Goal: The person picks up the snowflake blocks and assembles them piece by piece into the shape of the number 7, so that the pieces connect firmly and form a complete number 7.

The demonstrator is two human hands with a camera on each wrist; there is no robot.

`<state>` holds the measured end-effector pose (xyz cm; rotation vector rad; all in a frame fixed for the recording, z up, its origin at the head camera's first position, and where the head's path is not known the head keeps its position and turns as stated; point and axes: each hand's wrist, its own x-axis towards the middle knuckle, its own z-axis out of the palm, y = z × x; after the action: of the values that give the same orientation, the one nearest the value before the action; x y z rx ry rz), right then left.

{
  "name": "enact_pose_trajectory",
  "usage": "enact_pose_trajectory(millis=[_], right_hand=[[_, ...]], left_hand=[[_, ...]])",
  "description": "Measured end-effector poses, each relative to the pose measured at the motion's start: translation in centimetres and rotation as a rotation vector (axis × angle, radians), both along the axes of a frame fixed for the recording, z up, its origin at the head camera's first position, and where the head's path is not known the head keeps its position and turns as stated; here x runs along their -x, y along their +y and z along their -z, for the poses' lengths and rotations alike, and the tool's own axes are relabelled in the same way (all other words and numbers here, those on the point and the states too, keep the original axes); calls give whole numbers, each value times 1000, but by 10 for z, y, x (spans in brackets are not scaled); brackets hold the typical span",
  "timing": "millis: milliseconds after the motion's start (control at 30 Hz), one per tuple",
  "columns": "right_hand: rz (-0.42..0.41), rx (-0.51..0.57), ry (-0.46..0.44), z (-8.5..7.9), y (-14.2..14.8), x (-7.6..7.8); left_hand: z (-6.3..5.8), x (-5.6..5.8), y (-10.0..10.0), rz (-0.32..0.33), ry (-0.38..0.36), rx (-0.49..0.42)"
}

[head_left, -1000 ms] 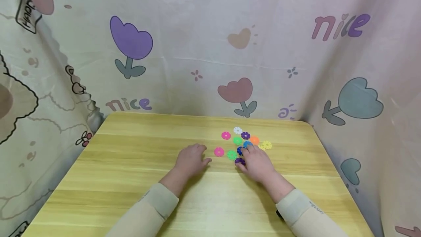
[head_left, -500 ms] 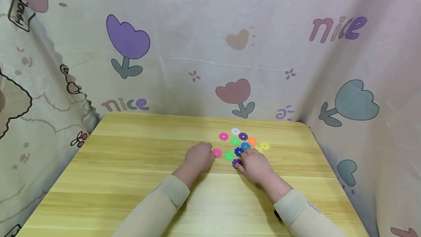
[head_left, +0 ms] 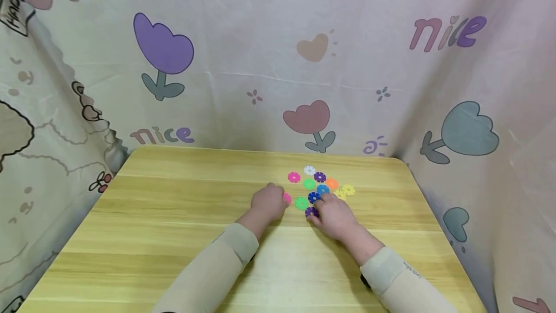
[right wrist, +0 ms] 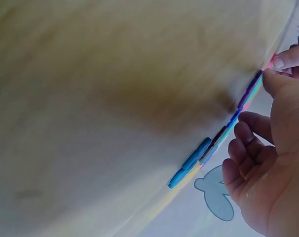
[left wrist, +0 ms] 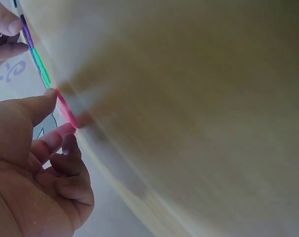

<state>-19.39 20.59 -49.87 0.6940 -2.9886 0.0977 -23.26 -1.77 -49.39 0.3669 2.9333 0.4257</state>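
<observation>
Flat, notched snowflake discs lie grouped on the wooden table. In the head view my left hand (head_left: 268,202) is at the near pink snowflake disc (head_left: 287,199), partly covering it. The left wrist view shows thumb and index finger at opposite edges of that pink disc (left wrist: 66,108), pinching it, other fingers curled. My right hand (head_left: 334,217) is at the near purple snowflake disc (head_left: 311,212). Its thumb and index finger span this purple disc (right wrist: 249,90) in the right wrist view. Between the hands is a green disc (head_left: 301,203); a dark blue disc (head_left: 314,197) lies by the right fingers.
Behind the hands lie a second pink disc (head_left: 294,177), a white disc (head_left: 309,170), another purple disc (head_left: 319,177), an orange disc (head_left: 332,184) and yellow discs (head_left: 348,190). Blue discs (right wrist: 191,160) show beside the right hand. A printed curtain (head_left: 234,52) hangs behind the table (head_left: 173,216).
My left hand has moved right to the near pink disc and taken its edges between thumb and index finger. The right hand has stayed at the purple disc. The head view has shifted slightly.
</observation>
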Motion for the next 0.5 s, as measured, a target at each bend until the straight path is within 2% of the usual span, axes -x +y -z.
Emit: enact_pose_trajectory(millis=[200,500], right_hand=[[-23,14,17,-1,-1,0],[34,55,-53,-3,-4,-3]], left_hand=[[-5,-2,-1,-3,-11,22],[-4,-8,-3,8,-18,23]])
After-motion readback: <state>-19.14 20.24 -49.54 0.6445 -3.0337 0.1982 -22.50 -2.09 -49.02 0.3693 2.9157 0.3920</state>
